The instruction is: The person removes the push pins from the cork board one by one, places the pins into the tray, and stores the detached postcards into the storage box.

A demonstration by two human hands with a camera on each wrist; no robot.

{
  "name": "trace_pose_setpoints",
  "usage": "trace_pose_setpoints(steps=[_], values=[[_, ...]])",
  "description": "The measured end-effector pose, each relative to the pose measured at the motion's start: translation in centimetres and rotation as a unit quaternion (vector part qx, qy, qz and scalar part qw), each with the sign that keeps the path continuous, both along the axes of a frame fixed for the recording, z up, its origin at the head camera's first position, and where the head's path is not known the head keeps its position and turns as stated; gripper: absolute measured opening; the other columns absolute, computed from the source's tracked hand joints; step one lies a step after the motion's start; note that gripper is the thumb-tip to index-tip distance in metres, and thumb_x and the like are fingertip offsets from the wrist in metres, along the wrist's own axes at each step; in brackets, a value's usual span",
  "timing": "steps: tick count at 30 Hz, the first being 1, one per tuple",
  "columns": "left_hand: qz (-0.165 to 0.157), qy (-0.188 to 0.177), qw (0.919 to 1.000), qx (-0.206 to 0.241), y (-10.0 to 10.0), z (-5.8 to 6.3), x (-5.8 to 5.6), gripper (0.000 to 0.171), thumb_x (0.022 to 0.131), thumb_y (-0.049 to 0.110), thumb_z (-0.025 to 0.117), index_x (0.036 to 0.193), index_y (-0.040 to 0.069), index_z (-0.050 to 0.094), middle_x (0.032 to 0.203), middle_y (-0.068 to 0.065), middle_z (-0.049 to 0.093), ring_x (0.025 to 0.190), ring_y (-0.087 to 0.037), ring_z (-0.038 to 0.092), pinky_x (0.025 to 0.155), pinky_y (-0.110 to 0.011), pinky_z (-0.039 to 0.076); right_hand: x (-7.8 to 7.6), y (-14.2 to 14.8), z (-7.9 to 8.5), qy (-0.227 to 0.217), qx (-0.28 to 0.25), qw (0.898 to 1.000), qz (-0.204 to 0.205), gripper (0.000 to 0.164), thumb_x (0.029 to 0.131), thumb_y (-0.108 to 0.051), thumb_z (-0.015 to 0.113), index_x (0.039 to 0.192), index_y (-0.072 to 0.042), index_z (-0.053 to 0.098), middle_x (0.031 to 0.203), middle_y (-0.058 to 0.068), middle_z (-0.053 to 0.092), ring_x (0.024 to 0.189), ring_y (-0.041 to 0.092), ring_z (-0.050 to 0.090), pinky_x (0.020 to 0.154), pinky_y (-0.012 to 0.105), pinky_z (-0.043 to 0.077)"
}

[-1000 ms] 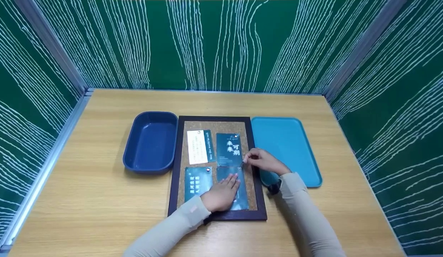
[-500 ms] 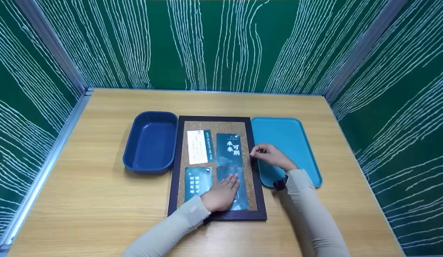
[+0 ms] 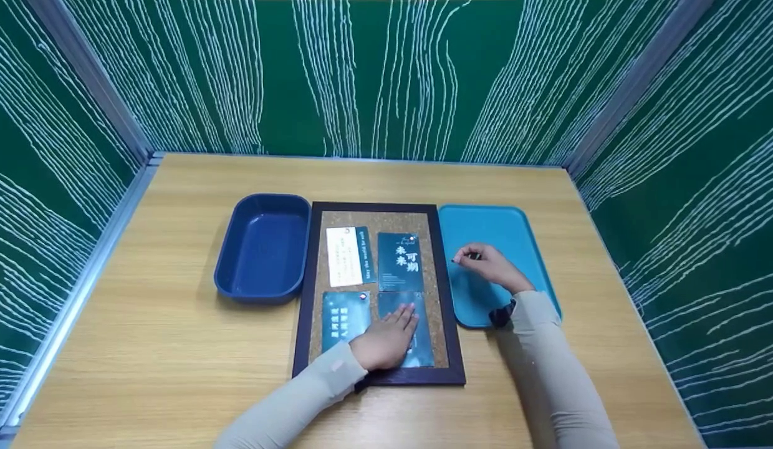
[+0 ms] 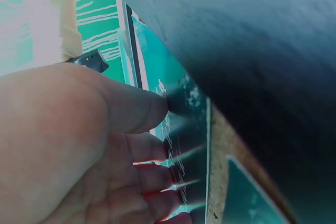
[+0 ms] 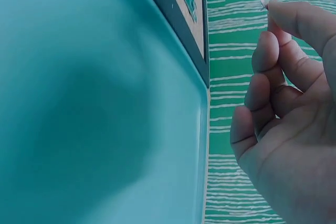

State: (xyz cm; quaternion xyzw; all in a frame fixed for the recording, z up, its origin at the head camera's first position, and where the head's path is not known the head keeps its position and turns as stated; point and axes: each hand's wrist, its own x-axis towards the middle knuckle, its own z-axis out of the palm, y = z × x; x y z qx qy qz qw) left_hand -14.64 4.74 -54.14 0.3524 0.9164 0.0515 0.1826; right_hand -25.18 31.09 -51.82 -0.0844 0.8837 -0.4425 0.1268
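A dark-framed cork board [image 3: 381,218] lies flat with postcards on it. My left hand [image 3: 386,340] rests, fingers extended, on the lower right postcard [image 3: 424,327], covering much of it. Over the blue tray, my right hand [image 3: 491,268] pinches a small thumbtack [image 5: 264,3] between thumb and forefinger; only its pale end shows in the right wrist view. Above the left hand is the upper right postcard [image 3: 396,274], with a white tack [image 3: 412,238] at its top corner. The lower left postcard [image 3: 336,315] bears a tack [image 3: 363,297] too.
A white-and-green postcard [image 3: 345,257] lies at the board's upper left. Left of the board stands a deep navy bin [image 3: 262,249]; a shallow blue tray [image 3: 505,227] adjoins its right side. Green walls with white lines enclose the wooden table [image 3: 143,324].
My right hand has moved from the lower right postcard's top corner, rightward and slightly away, over the blue tray, with the thumbtack. The left hand has stayed on the postcard.
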Motion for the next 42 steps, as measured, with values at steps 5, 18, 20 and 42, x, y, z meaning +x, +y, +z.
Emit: trace_pose_setpoints(steps=[5, 18, 20, 42], values=[[-0.006, 0.008, 0.9999, -0.008, 0.0, -0.1, 0.0, 0.053, 0.103, 0.023, 0.037, 0.151, 0.005, 0.028, 0.160, -0.013, 0.019, 0.148, -0.026, 0.018, 0.119, -0.038, 0.027, 0.0, 0.9, 0.4, 0.000, 0.003, 1.000, -0.008, 0.030, 0.098, -0.025, 0.055, 0.108, 0.001, 0.066, 0.111, 0.014, 0.063, 0.086, 0.022, 0.046, 0.070, 0.032, 0.038], [-0.009, 0.018, 0.9998, -0.004, 0.0, -0.4, -0.1, 0.053, 0.102, 0.025, 0.038, 0.151, 0.006, 0.029, 0.160, -0.012, 0.020, 0.148, -0.025, 0.020, 0.118, -0.036, 0.028, -1.0, 3.4, -0.7, 0.016, 0.021, 0.998, -0.053, 0.035, 0.096, -0.037, 0.058, 0.106, -0.004, 0.066, 0.107, 0.009, 0.061, 0.092, 0.025, 0.045, 0.075, 0.032, 0.039], [-0.009, 0.018, 0.9998, -0.005, 0.0, -0.4, -0.1, 0.053, 0.102, 0.025, 0.038, 0.151, 0.006, 0.029, 0.160, -0.012, 0.019, 0.148, -0.025, 0.020, 0.118, -0.036, 0.028, -1.0, 3.6, -0.7, 0.013, 0.023, 0.998, -0.059, 0.036, 0.096, -0.038, 0.058, 0.107, -0.004, 0.066, 0.108, 0.009, 0.060, 0.093, 0.024, 0.045, 0.076, 0.032, 0.039], [-0.014, 0.018, 0.9996, -0.015, -0.1, -0.5, -0.2, 0.053, 0.103, 0.025, 0.036, 0.151, 0.006, 0.027, 0.160, -0.012, 0.019, 0.148, -0.025, 0.018, 0.119, -0.035, 0.027, -1.0, 5.6, 0.0, -0.001, 0.024, 0.997, -0.071, 0.037, 0.100, -0.029, 0.050, 0.115, 0.004, 0.060, 0.119, 0.017, 0.057, 0.097, 0.024, 0.046, 0.081, 0.031, 0.039]])
